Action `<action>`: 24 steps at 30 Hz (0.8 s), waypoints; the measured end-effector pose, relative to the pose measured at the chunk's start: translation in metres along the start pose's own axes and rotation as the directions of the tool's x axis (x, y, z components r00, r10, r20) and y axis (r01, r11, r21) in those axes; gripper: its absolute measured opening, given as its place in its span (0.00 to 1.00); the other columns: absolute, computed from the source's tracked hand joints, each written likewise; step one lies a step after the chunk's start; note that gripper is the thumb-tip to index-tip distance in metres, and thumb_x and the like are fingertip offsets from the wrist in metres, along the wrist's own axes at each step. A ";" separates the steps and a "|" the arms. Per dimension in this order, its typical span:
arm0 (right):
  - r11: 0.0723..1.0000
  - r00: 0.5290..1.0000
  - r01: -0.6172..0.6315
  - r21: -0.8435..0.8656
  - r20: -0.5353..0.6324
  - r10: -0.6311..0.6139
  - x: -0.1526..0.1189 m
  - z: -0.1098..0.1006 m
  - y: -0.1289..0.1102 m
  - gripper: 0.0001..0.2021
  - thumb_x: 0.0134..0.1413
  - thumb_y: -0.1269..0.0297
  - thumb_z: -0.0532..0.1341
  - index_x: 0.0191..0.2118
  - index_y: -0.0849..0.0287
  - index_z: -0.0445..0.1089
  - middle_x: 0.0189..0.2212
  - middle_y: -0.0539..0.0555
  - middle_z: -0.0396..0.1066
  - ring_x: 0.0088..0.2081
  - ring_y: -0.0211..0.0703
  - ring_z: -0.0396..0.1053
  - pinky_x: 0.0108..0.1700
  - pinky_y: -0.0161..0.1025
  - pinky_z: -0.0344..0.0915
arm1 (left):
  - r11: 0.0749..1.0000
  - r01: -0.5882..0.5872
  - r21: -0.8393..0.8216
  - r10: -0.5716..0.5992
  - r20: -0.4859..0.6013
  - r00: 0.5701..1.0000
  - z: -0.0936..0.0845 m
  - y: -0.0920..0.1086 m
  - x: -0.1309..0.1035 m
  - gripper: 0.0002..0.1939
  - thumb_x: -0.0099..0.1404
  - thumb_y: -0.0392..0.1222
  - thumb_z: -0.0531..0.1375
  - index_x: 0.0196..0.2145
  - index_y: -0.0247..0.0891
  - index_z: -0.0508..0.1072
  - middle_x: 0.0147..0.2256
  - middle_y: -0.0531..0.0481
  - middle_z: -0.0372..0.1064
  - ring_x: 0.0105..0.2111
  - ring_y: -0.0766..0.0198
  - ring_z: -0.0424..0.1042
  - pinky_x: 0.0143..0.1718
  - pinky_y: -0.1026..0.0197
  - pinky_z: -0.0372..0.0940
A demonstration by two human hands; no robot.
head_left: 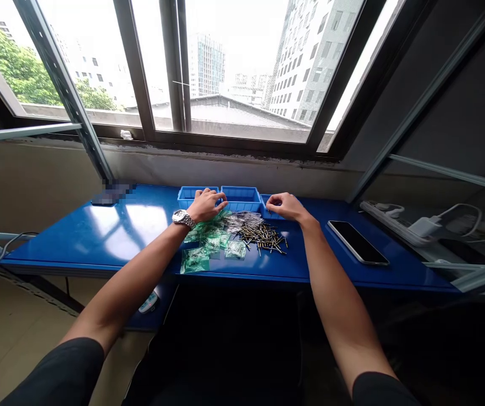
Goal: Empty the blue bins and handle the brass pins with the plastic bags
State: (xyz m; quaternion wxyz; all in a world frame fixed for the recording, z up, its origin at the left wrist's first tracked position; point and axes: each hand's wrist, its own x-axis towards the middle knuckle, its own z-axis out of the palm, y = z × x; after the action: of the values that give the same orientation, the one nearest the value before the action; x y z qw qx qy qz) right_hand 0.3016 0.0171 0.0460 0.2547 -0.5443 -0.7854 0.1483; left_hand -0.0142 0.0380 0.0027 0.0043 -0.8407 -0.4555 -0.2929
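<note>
My left hand (207, 204), a metal watch on its wrist, hovers at the front of the left blue bin (186, 195), over green-tinted plastic bags (198, 256). Its fingers are bent and a little apart, with nothing seen in them. My right hand (287, 206) is at the right blue bin (267, 213), thumb and fingers pinched together; what they hold, if anything, is too small to name. Between the hands stands a middle blue bin (240, 206). Below it lie clear plastic bags (245, 219) and a loose pile of thin brass-and-silver metal pieces (263, 237).
A phone (357, 241) lies on the blue table (136, 225) to the right, near a white charger (424, 226) and cables. A dark, blurred-out object (113, 193) sits at the back left. Metal shelf posts rise on both sides; the window wall is behind.
</note>
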 end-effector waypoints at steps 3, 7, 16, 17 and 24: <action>1.000 0.999 0.010 0.016 0.043 -0.011 -0.001 -0.001 -0.001 0.10 0.51 0.56 0.63 0.29 0.57 0.76 0.29 0.53 0.78 0.33 0.44 0.73 0.35 0.36 0.65 | 1.000 -0.008 -0.006 0.008 0.008 1.000 0.000 -0.002 0.000 0.15 0.73 0.54 0.55 0.42 0.45 0.78 0.39 0.43 0.75 0.46 0.46 0.67 0.53 0.44 0.56; 1.000 0.998 0.010 0.028 0.060 -0.011 0.000 0.000 0.000 0.10 0.51 0.56 0.63 0.30 0.57 0.76 0.30 0.52 0.78 0.33 0.43 0.73 0.36 0.37 0.65 | 1.000 -0.011 -0.006 0.011 0.012 1.000 0.004 -0.004 0.004 0.13 0.72 0.52 0.56 0.41 0.44 0.77 0.38 0.43 0.74 0.45 0.47 0.67 0.53 0.45 0.57; 0.994 0.999 0.023 0.106 0.042 -0.028 -0.001 0.000 -0.001 0.08 0.50 0.59 0.64 0.28 0.57 0.76 0.27 0.52 0.77 0.31 0.43 0.73 0.36 0.38 0.66 | 1.000 -0.020 0.007 0.020 0.032 0.999 0.006 -0.006 0.010 0.12 0.72 0.51 0.57 0.38 0.44 0.77 0.37 0.44 0.74 0.45 0.47 0.69 0.52 0.46 0.57; 0.992 0.999 0.028 0.120 0.020 -0.031 -0.001 -0.001 -0.002 0.08 0.50 0.60 0.64 0.28 0.57 0.76 0.27 0.52 0.77 0.32 0.44 0.73 0.37 0.38 0.66 | 1.000 -0.021 0.010 0.021 0.033 0.999 0.005 -0.006 0.010 0.13 0.72 0.51 0.57 0.39 0.44 0.78 0.37 0.44 0.75 0.45 0.47 0.70 0.52 0.46 0.57; 0.938 0.986 0.123 0.323 -0.145 -0.079 0.001 0.001 -0.006 0.12 0.51 0.55 0.65 0.33 0.60 0.75 0.32 0.55 0.78 0.35 0.44 0.74 0.40 0.41 0.71 | 1.000 -0.007 0.024 0.008 -0.033 0.999 -0.004 0.006 0.002 0.22 0.71 0.62 0.57 0.54 0.48 0.76 0.37 0.44 0.75 0.41 0.47 0.71 0.50 0.44 0.58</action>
State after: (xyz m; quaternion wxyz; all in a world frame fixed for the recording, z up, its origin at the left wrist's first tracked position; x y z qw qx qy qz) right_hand 0.2960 0.0155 0.0487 0.4002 -0.4611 -0.7581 0.2290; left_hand -0.0110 0.0351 0.0087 0.0231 -0.8372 -0.4557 -0.3014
